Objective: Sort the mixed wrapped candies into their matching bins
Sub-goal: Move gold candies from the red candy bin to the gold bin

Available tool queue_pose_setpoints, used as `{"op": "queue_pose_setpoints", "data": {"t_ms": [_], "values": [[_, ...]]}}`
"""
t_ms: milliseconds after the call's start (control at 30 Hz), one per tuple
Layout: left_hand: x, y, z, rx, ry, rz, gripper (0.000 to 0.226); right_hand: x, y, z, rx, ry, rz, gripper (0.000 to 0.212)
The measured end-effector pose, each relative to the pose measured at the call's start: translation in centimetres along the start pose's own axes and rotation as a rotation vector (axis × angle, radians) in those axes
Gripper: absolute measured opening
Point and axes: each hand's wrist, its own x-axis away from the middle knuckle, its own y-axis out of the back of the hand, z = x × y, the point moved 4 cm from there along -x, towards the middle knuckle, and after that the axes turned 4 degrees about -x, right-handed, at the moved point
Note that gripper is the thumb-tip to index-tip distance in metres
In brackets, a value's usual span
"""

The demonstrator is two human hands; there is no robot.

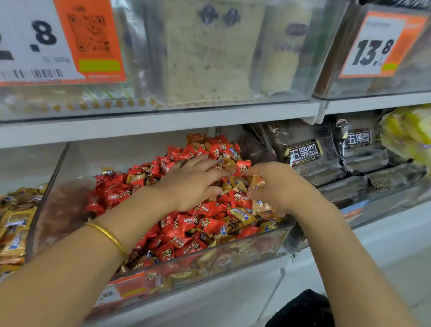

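As both hands sit in the bin (241, 249), I see the left hand (192, 184) resting with relaxed, spread fingers on the red candies (205, 224), while the right hand (279, 190) pinches a gold candy (257, 180) just beside it. A gold pile (2, 235) lies left of the left arm.

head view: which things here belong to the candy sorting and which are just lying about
Job: red candies, stray gold candies, clear middle bin, left gold-candy pile, left hand, right hand.
Lying about: black toast packs, yellow packs, price tags.
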Motion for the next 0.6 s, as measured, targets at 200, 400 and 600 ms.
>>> {"op": "queue_pose_setpoints", "data": {"t_ms": [200,400,600], "values": [[2.1,-0.5,1.8,-0.058,0.125,0.001,0.050,0.6,-1.1,0.2,0.190,0.031,0.144,0.066],[2.4,1.7,-1.5,0.132,0.009,-0.270,0.052,0.5,-2.0,-0.1,0.204,-0.036,0.049,0.055],[1.4,-1.0,-2.7,0.052,-0.097,-0.054,0.064,0.4,-1.8,-0.4,0.206,-0.006,-0.026,0.034]]}}
